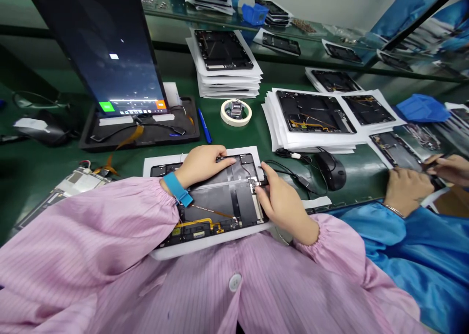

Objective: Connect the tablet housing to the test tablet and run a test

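Note:
An opened tablet [216,193] lies on white sheets in front of me, its dark inside, board and orange ribbon cables showing. My left hand [205,165] grips its far edge, the thumb laid over the rim and the other fingers partly hidden. At the tablet's right side, my right hand [284,199] pinches a small black connector [263,183] between thumb and forefinger, against the edge by the small circuit board [253,183]. Whether the connector is seated, I cannot tell. A blue wrist strap [177,189] circles my left wrist.
A lit screen [120,55] stands in a black tray [142,137] at the left. Behind are a blue pen [204,126], a tape roll [236,113] and stacked tablet housings [223,50]. A mouse [330,170] lies right, near a co-worker's hands [406,189].

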`<state>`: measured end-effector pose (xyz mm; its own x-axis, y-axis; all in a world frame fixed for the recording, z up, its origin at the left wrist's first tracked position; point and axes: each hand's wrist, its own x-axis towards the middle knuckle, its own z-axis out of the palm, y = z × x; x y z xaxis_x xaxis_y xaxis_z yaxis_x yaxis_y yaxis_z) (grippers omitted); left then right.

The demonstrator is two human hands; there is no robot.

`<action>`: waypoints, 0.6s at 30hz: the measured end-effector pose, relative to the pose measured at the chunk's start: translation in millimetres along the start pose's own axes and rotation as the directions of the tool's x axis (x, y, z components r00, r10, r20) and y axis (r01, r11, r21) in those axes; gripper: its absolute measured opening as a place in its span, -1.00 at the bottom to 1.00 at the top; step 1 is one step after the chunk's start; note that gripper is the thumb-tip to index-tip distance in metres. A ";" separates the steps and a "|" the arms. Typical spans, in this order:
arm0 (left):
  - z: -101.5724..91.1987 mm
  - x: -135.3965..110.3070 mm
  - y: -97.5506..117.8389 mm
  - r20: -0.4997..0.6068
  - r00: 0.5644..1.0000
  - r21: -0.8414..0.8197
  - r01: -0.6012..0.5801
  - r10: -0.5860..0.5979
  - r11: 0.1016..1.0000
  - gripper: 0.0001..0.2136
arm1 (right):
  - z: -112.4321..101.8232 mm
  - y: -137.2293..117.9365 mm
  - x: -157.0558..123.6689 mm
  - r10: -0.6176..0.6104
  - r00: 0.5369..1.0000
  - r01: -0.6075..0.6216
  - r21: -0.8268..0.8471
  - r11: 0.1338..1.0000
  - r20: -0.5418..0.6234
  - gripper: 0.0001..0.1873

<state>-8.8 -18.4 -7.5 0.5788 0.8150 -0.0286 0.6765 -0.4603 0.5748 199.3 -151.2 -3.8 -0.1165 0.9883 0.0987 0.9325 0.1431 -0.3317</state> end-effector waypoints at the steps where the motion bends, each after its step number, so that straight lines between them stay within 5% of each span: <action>1: -0.1 0.1 0.1 0.001 1.000 0.004 -0.003 0.003 1.000 -0.62 | 2.3 -2.8 -0.7 -0.004 1.000 0.005 -0.036 0.999 0.009 -0.42; 6: -0.2 0.0 0.4 -0.008 1.000 0.033 -0.006 0.007 0.999 -0.62 | 12.1 -11.0 -0.7 0.027 1.000 -0.026 -0.062 0.998 0.015 -0.45; 10: -0.8 -1.3 1.9 0.002 1.000 0.022 -0.004 0.004 1.000 -0.63 | -4.7 3.5 0.2 -0.012 0.997 0.007 0.070 0.998 0.073 -0.47; 12: -1.6 -1.8 2.4 0.018 1.000 0.013 0.001 -0.002 1.000 -0.63 | -19.3 30.9 0.4 0.053 0.992 -0.041 0.108 0.993 -0.112 -0.55; 13: -1.8 -1.9 2.2 0.026 1.000 0.009 0.003 -0.003 1.000 -0.63 | -26.3 49.4 0.0 0.126 0.952 -0.104 0.092 0.990 -0.280 -0.61; 15: -1.3 -1.9 1.5 0.024 1.000 0.005 -0.012 0.012 1.000 -0.64 | -37.8 89.8 -2.2 0.257 0.756 -0.287 0.047 0.957 -0.603 -0.65; 16: -0.7 -2.2 1.3 0.011 1.000 0.003 -0.023 0.023 1.000 -0.65 | -41.8 108.5 -4.1 0.272 0.723 -0.347 0.008 0.938 -0.635 -0.66; 18: 1.1 -3.5 2.2 -0.019 0.999 -0.003 -0.032 0.032 0.999 -0.66 | -45.8 137.2 -8.9 0.257 0.758 -0.321 0.000 0.947 -0.600 -0.65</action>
<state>-8.8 -22.7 -7.0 0.5917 0.8061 0.0052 0.6561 -0.4853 0.5780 343.9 -142.9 -7.2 0.3566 0.7534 0.5524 0.9204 -0.1820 -0.3459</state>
